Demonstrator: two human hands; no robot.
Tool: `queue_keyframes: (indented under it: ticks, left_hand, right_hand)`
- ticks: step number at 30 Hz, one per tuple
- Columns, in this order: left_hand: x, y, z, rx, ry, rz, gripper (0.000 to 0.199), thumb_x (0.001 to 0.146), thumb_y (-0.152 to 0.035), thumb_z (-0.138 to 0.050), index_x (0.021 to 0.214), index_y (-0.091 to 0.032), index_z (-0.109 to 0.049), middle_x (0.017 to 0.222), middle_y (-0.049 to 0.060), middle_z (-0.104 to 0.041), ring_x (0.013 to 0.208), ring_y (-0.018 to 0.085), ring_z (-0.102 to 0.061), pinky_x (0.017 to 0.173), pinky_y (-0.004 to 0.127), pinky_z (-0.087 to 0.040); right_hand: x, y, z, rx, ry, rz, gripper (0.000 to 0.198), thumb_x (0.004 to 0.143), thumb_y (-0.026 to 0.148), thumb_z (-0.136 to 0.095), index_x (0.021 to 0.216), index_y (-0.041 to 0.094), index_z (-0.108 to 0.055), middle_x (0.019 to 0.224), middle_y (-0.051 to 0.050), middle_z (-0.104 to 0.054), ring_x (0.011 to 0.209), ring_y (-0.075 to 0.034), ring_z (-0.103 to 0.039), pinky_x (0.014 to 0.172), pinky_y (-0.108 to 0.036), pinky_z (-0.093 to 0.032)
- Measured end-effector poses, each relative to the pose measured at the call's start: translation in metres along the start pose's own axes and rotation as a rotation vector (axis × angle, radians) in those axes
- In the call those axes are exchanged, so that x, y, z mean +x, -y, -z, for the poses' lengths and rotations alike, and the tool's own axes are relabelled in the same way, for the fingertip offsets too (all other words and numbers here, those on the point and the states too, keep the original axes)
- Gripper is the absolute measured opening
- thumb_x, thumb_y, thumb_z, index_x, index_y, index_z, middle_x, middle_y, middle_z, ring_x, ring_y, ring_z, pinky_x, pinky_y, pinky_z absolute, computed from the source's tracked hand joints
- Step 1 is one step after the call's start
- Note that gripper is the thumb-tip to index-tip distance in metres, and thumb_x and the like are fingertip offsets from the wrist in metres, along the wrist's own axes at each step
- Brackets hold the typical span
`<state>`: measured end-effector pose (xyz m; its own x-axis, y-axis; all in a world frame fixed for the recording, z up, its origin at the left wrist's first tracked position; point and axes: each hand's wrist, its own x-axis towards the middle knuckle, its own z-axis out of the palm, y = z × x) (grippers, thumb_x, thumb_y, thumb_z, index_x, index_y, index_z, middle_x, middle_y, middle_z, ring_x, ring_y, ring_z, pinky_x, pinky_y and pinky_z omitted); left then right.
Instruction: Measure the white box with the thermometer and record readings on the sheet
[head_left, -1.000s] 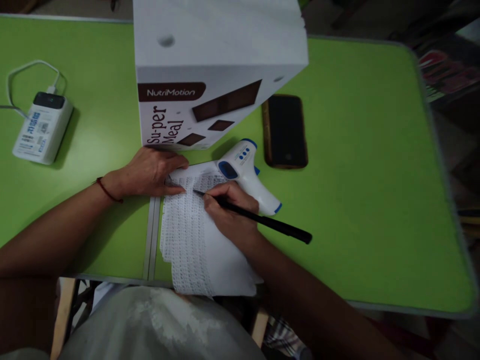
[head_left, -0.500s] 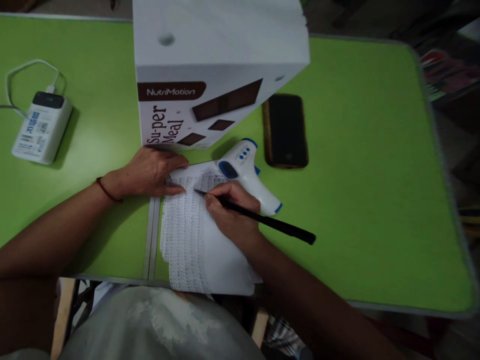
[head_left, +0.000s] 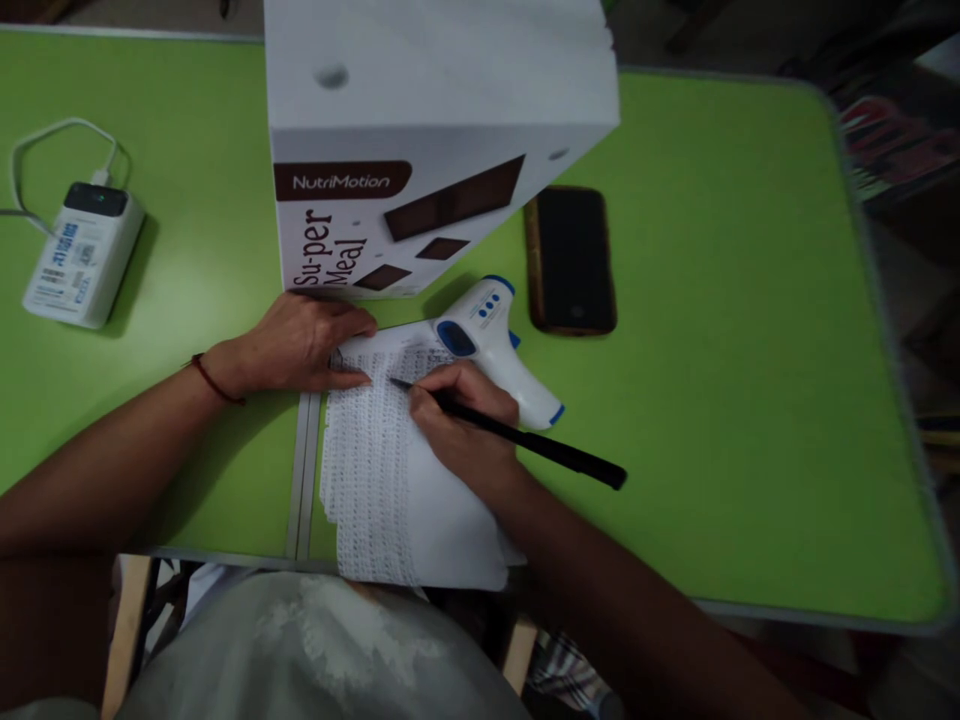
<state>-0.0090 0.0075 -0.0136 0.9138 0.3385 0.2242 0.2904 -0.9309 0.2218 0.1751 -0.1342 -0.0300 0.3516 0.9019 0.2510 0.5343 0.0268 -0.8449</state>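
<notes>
My right hand (head_left: 469, 415) grips a black pen (head_left: 555, 453), its tip on or just above the paper (head_left: 454, 525). Columns of small handwriting cover the left part of the sheet, while the lower right part is blank. My left hand (head_left: 311, 345) rests at the sheet's upper left edge, thumb and a finger spread apart, holding nothing. Just beyond my right hand, a white and blue infrared thermometer (head_left: 495, 350) lies over the paper's top right corner.
A large white NutriMotion box (head_left: 442, 90) stands behind the paper. Right of it lies a dark phone (head_left: 574, 265) in a brown case. A white power bank (head_left: 86, 260) with a cable sits at left on the green table (head_left: 750, 350). A metal seam (head_left: 302, 480) crosses the tabletop.
The pen's rear end has shifted very slightly to the left with my right hand. My left hand and the objects on the table stay where they were.
</notes>
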Motion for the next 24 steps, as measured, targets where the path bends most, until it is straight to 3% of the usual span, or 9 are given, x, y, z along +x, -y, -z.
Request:
queue_keyframes:
  ticks: [24]
  left_hand:
    - [0.0000, 0.0006, -0.0005, -0.026, 0.032, 0.030, 0.060, 0.093, -0.073, -0.048, 0.111, -0.019, -0.068, 0.087, 0.005, -0.074, 0.074, 0.020, -0.066, 0.065, 0.032, -0.042]
  right_hand:
    - [-0.0004, -0.0014, 0.0021, -0.019, -0.010, -0.021, 0.014, 0.071, 0.018, -0.058, 0.061, 0.026, -0.051, 0.052, 0.007, -0.056, 0.048, -0.012, -0.052, 0.049, -0.028, -0.044]
